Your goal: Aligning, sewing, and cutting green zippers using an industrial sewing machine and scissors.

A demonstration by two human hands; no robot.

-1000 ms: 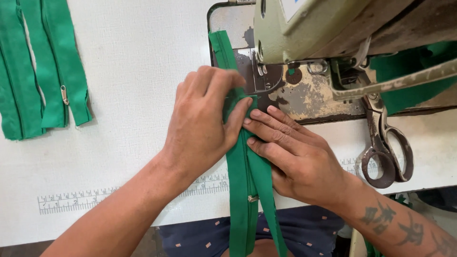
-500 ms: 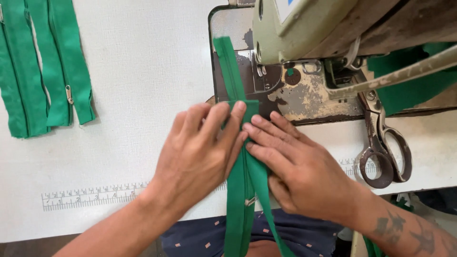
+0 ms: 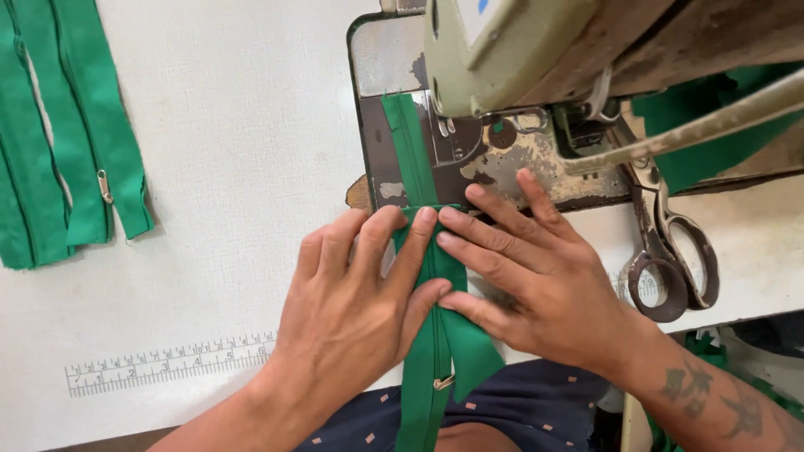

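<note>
The white table (image 3: 234, 167) fills most of the view, with the sewing machine (image 3: 519, 59) at its far edge over a worn metal bed plate (image 3: 381, 125). A green zipper strip (image 3: 419, 243) runs from under the machine head, across the plate and off the near table edge — its metal pull (image 3: 444, 382) hangs by the lap. The left hand (image 3: 360, 310) and right hand (image 3: 528, 285) lie flat on it, fingers spread, pressing a fold in the strip near the plate's front edge; neither clenches anything. This looks like the aligning step before stitching. The next move seems to call for keeping the fold square while feeding toward the needle. Scissors (image 3: 670, 251) lie just right of the right hand, more green zipper strips (image 3: 75, 142) well left, and a printed ruler (image 3: 167, 360) marks the near edge.
</note>
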